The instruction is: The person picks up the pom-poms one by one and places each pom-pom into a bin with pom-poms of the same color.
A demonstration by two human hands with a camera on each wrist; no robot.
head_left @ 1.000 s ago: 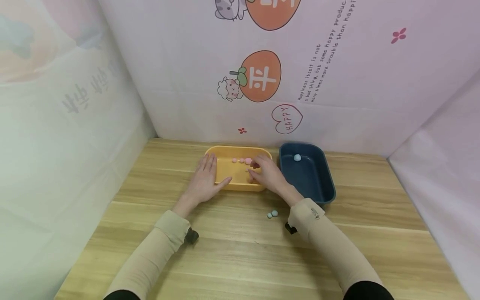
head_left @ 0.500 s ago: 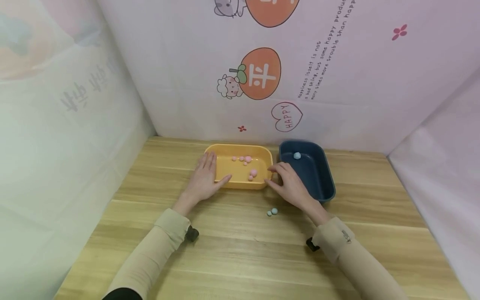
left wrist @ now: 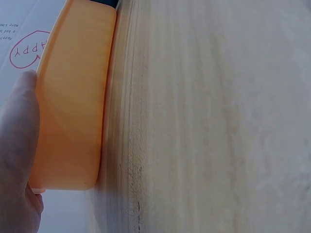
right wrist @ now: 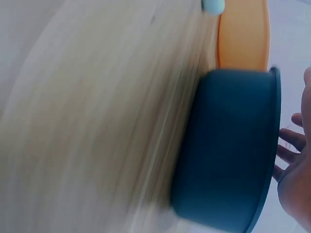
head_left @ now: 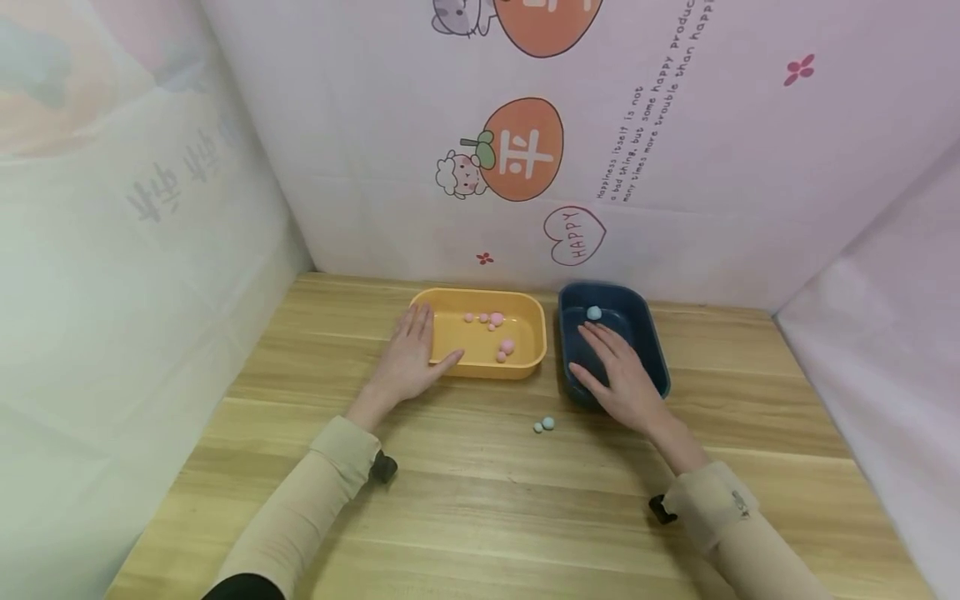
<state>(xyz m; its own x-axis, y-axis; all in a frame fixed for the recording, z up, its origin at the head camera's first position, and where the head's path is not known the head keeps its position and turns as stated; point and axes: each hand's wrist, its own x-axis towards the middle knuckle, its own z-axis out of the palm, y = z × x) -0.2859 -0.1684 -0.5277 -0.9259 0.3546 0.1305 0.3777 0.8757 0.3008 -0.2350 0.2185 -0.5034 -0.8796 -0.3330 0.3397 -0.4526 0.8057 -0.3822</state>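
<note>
My left hand [head_left: 406, 358] rests with straight fingers on the left end of a yellow tray [head_left: 480, 370]. Several pink balls [head_left: 497, 319] of different sizes lie inside that tray, some at the back and a pair [head_left: 507, 346] nearer the front right. Over the front part of a dark blue tray [head_left: 652, 333] is my right hand [head_left: 622, 379], fingers spread and nothing in them. One light blue ball [head_left: 594, 312] sits at the back of the blue tray, just beyond the fingertips. In the right wrist view the fingers [right wrist: 291, 138] show above the blue rim.
Two light blue balls [head_left: 548, 423] lie on the wooden table [head_left: 480, 500] in front of the trays. A printed white cloth [head_left: 375, 167] rises behind the table, and more cloth hangs at the left and right sides.
My right hand has left the pink balls in the yellow tray and moved right, over the blue tray, its fingers opening out. The left hand has stayed on the yellow tray.
</note>
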